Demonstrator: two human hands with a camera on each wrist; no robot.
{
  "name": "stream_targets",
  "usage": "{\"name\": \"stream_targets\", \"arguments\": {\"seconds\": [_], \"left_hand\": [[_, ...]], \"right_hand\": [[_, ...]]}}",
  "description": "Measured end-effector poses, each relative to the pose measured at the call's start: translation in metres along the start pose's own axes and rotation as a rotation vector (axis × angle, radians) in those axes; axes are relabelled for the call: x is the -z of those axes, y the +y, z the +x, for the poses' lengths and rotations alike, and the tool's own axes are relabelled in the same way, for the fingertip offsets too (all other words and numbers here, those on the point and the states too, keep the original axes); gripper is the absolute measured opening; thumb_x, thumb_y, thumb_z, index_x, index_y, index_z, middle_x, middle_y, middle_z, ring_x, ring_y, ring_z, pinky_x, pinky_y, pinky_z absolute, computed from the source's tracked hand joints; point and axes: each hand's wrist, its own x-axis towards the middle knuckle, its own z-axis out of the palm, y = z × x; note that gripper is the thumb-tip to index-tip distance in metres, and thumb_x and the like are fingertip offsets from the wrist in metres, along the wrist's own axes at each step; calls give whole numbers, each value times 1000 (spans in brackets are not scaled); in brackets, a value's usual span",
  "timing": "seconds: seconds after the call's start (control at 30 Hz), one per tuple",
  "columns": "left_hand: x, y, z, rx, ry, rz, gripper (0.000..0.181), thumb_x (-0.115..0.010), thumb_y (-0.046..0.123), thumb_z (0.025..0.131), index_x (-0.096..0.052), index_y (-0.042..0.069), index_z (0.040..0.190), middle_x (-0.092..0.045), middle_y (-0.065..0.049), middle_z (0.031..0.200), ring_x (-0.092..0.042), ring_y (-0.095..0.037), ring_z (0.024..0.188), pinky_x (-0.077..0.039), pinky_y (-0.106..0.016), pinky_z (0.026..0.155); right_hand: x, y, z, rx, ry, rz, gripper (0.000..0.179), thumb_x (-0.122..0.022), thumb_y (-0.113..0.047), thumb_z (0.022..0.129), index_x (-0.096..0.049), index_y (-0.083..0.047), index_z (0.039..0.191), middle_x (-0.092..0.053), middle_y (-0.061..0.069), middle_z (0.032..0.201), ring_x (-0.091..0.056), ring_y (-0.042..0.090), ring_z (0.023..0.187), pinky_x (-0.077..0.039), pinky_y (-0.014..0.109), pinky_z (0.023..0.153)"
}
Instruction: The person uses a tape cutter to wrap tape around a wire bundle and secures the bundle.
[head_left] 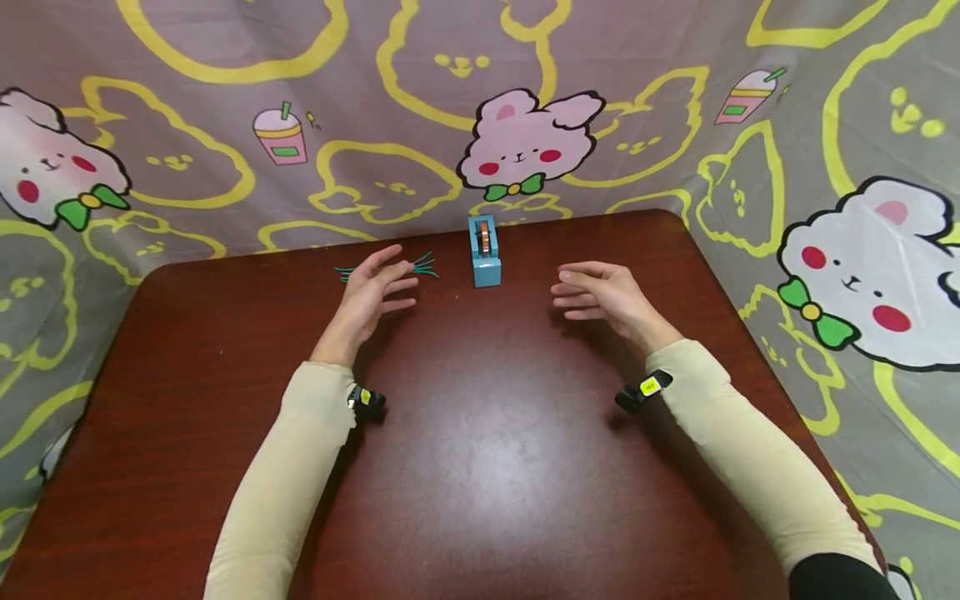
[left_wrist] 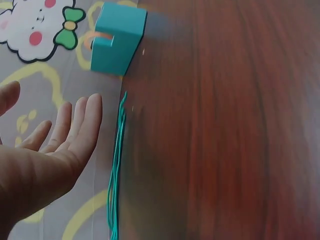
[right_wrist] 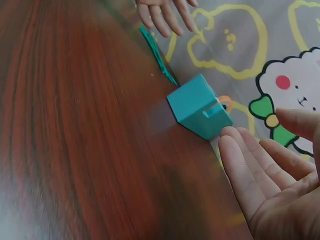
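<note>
A blue tape dispenser (head_left: 486, 271) with an orange-brown roll in its slot stands near the back edge of the table. To its left lies a bundle of thin green strings (head_left: 424, 267), partly hidden behind my left hand (head_left: 372, 287). That hand hovers over the strings with its fingers spread and holds nothing. My right hand (head_left: 600, 296) is held in the air to the right of the dispenser, fingers extended and nothing in them. From the left wrist, the strings (left_wrist: 116, 170) run lengthwise beside the table's back edge, past the fingertips.
The dark reddish-brown wooden table (head_left: 480, 400) has rounded back corners. A curtain (head_left: 420, 117) printed with yellow outlines and white rabbit faces hangs right behind it and along both sides. Each wrist wears a small black camera (head_left: 369, 403).
</note>
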Motion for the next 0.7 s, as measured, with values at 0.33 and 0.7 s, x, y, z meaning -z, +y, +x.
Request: {"name": "stream_targets", "arguments": {"seconds": [0.33,0.7], "left_hand": [[-42,-4,27,15,-29,37,52,-63,20,101,-46,16,150,-51,-21,143,-52,-42,128,-55,-47,89],[-68,-14,57,4,-38,154,55,-61,14,101,-43,15,153,-55,-16,135,-55,-37,125,-52,-51,93]], "right_hand": [[-25,2,20,-21,-34,11,42,-71,-22,96,-62,-1,132,-75,15,103,-74,27,88,-59,42,74],[-48,2,50,-35,-30,-30,49,-69,-25,98,-57,-2,139,-73,17,109,-74,25,88,-60,40,73]]}}
